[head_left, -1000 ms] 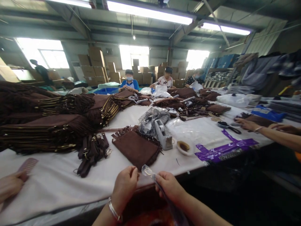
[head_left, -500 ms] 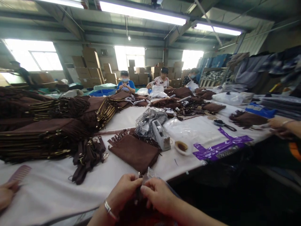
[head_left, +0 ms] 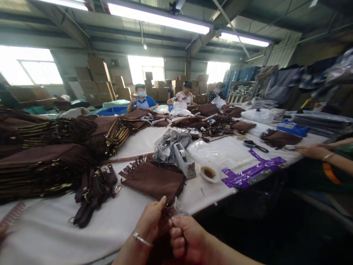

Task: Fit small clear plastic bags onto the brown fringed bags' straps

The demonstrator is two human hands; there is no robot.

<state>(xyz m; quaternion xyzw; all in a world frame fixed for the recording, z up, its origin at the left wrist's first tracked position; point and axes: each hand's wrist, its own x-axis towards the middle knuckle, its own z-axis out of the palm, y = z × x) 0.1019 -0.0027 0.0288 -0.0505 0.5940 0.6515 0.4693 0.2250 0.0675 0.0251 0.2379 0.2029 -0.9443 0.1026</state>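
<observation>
While the right hand (head_left: pixel 186 235) is clenched, its thumb and forefinger pinching crumpled clear plastic (head_left: pixel 179 209), the left hand (head_left: pixel 153 219) sits just beside it, thumb raised toward the near corner of a brown fringed bag (head_left: pixel 157 181). I cannot tell what the left fingers grip, since they are mostly hidden behind that hand. A bracelet (head_left: pixel 142 240) circles the left wrist.

The bag lies flat on the white table cover (head_left: pixel 55 235), its fringe toward ten o'clock and its near edge next to the hands. Taking the bag as the centre of the clock, the plastic is at five and the left hand at six. Just beside the bag at two o'clock stands a grey tape dispenser (head_left: pixel 185 163), with a patterned clear wrap (head_left: pixel 171 145) bunched at one. A round pale dish (head_left: pixel 209 173) with a brown middle sits at three, and purple plastic (head_left: pixel 255 169) lies farther out the same way.

Just below nine o'clock rests a bundle of dark straps (head_left: pixel 95 193) with metal rings; beyond it, at nine, stacked brown bags (head_left: pixel 35 165) are piled high. Well apart, between two and three, another person's hand (head_left: pixel 311 151) is near a second fringed bag (head_left: pixel 281 139). Three people (head_left: pixel 187 96) work across the table, from twelve to between one and two o'clock.
</observation>
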